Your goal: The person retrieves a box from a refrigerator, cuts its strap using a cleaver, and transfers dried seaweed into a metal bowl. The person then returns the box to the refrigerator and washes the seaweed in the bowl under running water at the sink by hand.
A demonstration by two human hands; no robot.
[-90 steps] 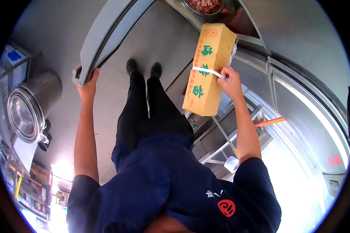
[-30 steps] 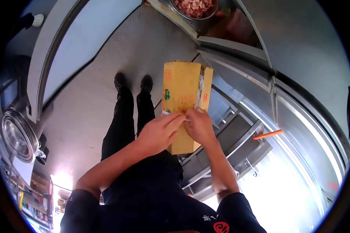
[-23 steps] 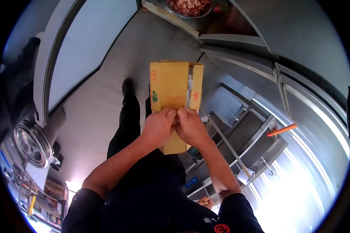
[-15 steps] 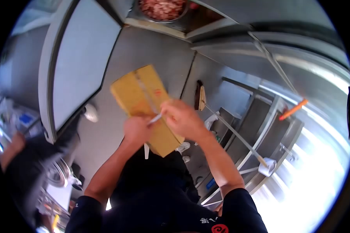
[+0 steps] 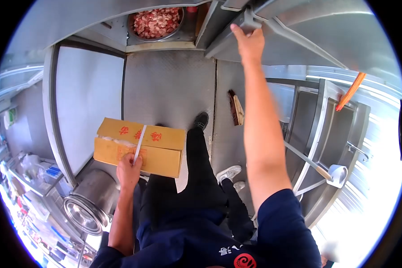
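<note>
From my left hand (image 5: 128, 172) hangs a closed yellow-brown cardboard box (image 5: 161, 154) with red printed characters. The fingers are closed round the white strap (image 5: 140, 142) that runs across it. A torn gap along the lid seam shows something whitish and clear, like plastic. My right arm is stretched far forward. At its end, my right hand (image 5: 250, 44) is closed on a grey metal handle (image 5: 246, 20) at the edge of a steel door, though part of the grip is hidden.
A metal bowl of chopped raw meat (image 5: 156, 23) stands on a shelf ahead. A brush head (image 5: 236, 108) lies on the floor (image 5: 169, 85). Steel sinks (image 5: 301, 116) and a long-handled white ladle (image 5: 337, 175) are right. Left are a pale panel (image 5: 89, 102) and a steel pot (image 5: 87, 207). Another person's shoe (image 5: 229, 173) shows.
My right hand has left the box and reached forward to the handle. The box has turned sideways and moved left, held in my left hand alone. Another person's arm at the left is gone.
</note>
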